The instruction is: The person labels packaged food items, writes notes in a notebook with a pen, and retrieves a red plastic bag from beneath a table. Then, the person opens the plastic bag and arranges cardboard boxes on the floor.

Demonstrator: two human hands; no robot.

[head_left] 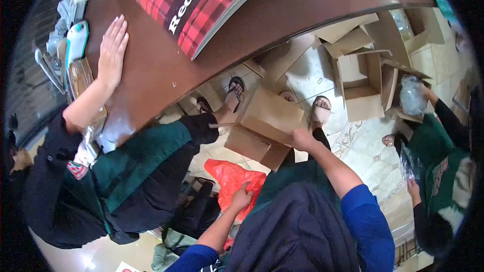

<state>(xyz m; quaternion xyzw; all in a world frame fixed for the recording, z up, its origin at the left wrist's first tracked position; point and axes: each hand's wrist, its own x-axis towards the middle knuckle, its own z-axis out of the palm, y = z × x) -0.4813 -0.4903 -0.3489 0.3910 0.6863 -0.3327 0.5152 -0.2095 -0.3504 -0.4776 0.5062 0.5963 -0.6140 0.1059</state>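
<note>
My right hand (304, 140) is closed on the edge of an open cardboard box (272, 116), which is tilted in front of me with its flaps out. Lower and to the left, my left hand (242, 197) grips a red plastic bag (222, 171), its fingers partly lost in the crumpled film. The bag hangs close to my lap, beside the box. What lies inside the bag and the box cannot be seen.
A brown table (151, 78) bears a red plaid package (196, 10) and a tape dispenser (77, 40). A co-worker's hand (113, 53) rests on it. More open cardboard boxes (360, 78) stand on the tiled floor. At right, another person holds clear plastic (413, 95).
</note>
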